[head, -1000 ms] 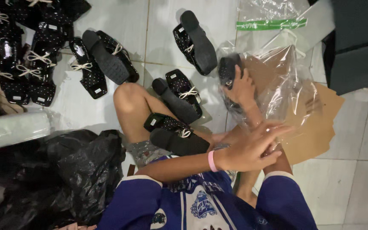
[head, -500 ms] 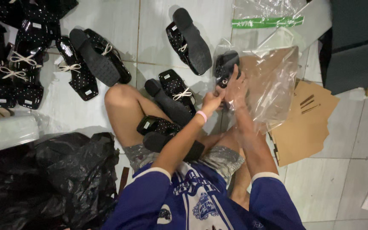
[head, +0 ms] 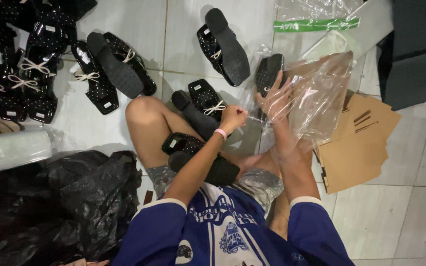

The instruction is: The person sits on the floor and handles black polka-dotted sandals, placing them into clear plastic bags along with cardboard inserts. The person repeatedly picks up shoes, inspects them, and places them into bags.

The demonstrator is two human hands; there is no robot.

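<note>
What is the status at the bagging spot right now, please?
Right hand inside clear plastic bag, gripping black shoe. Left hand pinching the bag's open edge. Another shoe pair close beside the hands.

Black shoe (head: 268, 74): partly veiled by the clear plastic bag (head: 316, 98) and covered by the right hand (head: 276, 98). Heap of black shoes (head: 11, 59): cut off at left edge. Second clear bag (head: 316, 12): cropped by top edge.
</note>
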